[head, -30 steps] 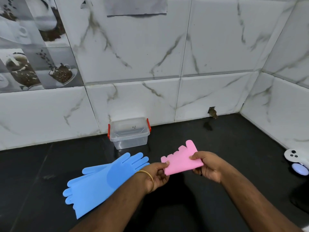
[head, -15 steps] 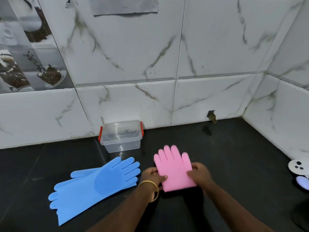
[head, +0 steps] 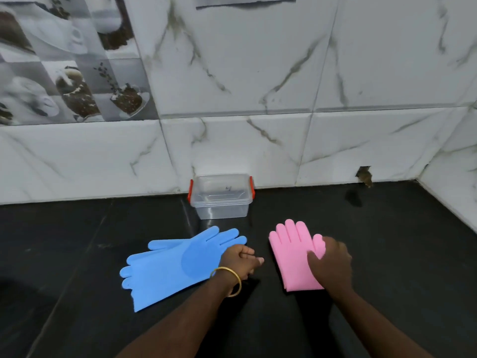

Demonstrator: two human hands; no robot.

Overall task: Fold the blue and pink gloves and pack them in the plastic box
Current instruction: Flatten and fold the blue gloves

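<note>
The folded pink gloves (head: 291, 257) lie flat on the black counter, fingers pointing toward the wall. My right hand (head: 331, 267) rests palm down on their right side, pressing them. The blue gloves (head: 170, 267) lie unfolded and stacked to the left, fingers toward the box. My left hand (head: 238, 260) hovers between the two pairs, fingers loosely curled, holding nothing, at the blue gloves' right edge. The clear plastic box (head: 221, 196) with red clips stands closed against the wall, behind both pairs.
White marble tiles form the back wall and the right corner wall (head: 449, 197). A small hole (head: 363, 174) shows in the tile base at right. The black counter (head: 77, 254) stretches left and toward me.
The pink gloves went from held up in both hands to lying flat on the counter. My left hand let go and moved left; my right hand now presses on them.
</note>
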